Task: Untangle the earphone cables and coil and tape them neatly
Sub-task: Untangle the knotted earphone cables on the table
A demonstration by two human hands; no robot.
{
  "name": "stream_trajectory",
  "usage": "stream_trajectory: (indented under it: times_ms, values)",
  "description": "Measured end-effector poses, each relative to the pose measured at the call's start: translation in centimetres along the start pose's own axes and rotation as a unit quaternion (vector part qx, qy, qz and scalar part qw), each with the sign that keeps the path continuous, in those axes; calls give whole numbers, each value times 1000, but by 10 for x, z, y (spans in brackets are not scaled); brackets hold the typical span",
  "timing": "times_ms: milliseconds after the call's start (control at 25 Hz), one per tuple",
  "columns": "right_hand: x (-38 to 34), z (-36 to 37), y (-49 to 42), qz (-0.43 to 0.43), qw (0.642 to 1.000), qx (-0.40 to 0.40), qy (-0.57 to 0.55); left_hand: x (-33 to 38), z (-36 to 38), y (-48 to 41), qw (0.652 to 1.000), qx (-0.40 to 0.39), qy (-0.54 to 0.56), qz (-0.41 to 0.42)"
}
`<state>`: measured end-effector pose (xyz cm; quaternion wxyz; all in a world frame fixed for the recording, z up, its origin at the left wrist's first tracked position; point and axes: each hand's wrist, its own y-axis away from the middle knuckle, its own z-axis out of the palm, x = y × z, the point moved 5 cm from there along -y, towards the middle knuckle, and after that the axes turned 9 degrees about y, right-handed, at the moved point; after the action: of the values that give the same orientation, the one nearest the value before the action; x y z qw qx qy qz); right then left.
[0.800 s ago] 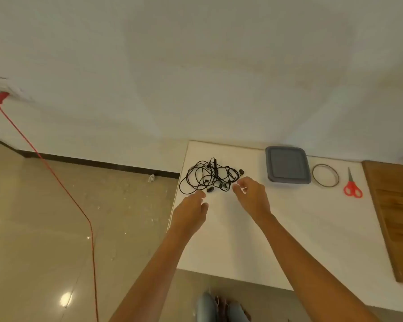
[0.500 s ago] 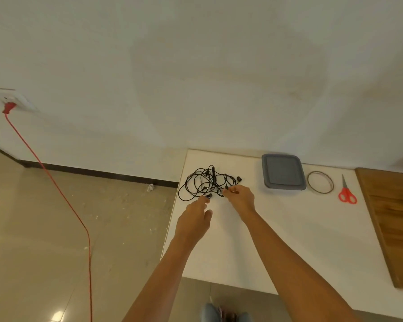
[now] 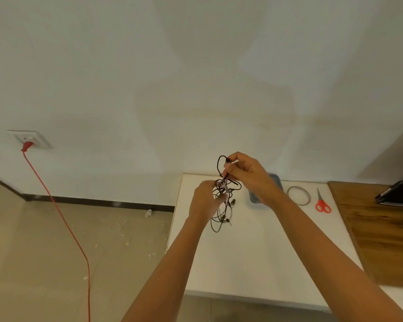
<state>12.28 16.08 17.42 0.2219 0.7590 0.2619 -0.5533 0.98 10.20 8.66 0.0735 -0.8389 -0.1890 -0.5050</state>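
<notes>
Head view: earphone cables (image 3: 223,201) hung tangled above table (image 3: 242,252), right hand (image 3: 249,175) pinching top loop, left hand (image 3: 204,203) gripping knot; untangling step, next likely needed a strand teased free.

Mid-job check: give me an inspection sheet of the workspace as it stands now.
Surface: white table, set against the wall.
Job's things: earphone cables tangled, hanging from both hands over the table; tape roll and red scissors lie to the right, untouched.
Clutter: grey container, partly hidden behind the right hand.
Grippers: left hand grips the tangle's middle; right hand pinches a loop at its top.
Cables: red cord runs from the wall socket down across the floor.
Surroundings: wooden surface with a dark object at right; debris on the floor.
</notes>
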Motion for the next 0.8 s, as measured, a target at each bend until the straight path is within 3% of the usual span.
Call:
stream_trajectory:
  times_ms: [200, 400, 560, 800]
  values:
    - [-50, -46, 31, -56, 991, 118, 17, 19, 1, 21, 998, 24, 51, -20]
    - [-67, -91, 56, -60, 945, 261, -186, 25, -16, 43, 977, 83, 198, -11]
    - [-88, -138, 66, -74, 915, 337, -208, -14, -22, 58, 976, 101, 184, -63]
    - [-107, -133, 69, -119, 921, 305, -213, -25, 2, 56, 994, 48, -6, -102]
